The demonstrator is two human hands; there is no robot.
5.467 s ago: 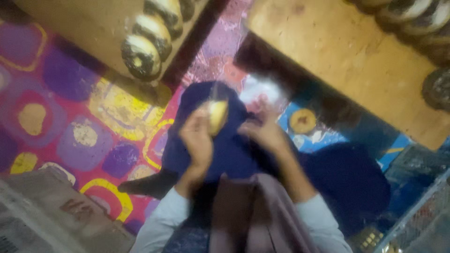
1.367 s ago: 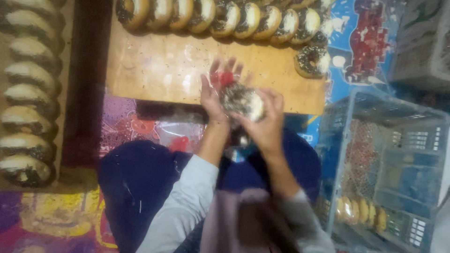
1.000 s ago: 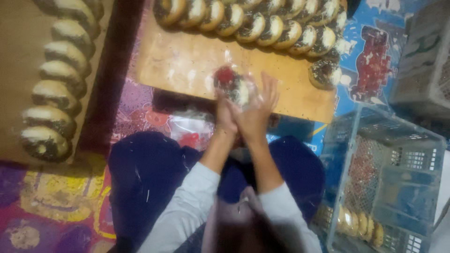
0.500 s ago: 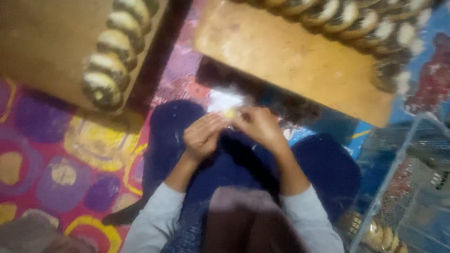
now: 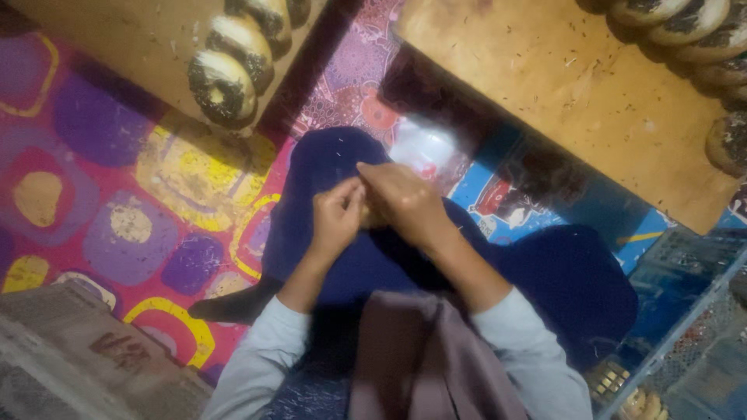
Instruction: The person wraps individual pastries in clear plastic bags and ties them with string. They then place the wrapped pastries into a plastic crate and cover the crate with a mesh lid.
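At the far left a patterned mat [image 5: 117,202] covers the floor, purple and pink with yellow-ringed blotches, and a grey crate [image 5: 70,365] sits at its lower corner. Above it a wooden board [image 5: 132,39] carries a short row of dark-topped rolls [image 5: 226,82], the nearest one at the board's edge.

The person sits on the floor with dark blue trousers [image 5: 334,179] over the knees. The left hand [image 5: 336,218] is over the lap, fingers curled in and pinched against something small and tan that I can barely make out. The right hand [image 5: 405,204] is pressed against the left, fingers bent down over the same small piece [image 5: 372,214], so both hands close on it between them. What the piece is I cannot tell; it is mostly hidden by the fingers. Grey sleeves [image 5: 264,350] run back from both wrists.

Just beyond the hands a clear plastic bag [image 5: 424,148] lies on the mat, at the foot of a second wooden surface [image 5: 560,85]. Along that surface's right edge stand more seeded rolls [image 5: 685,23]. At the far right a pale wire-sided crate [image 5: 685,342] stands beside the knee, with a few pale rolls [image 5: 642,404] showing low inside it.
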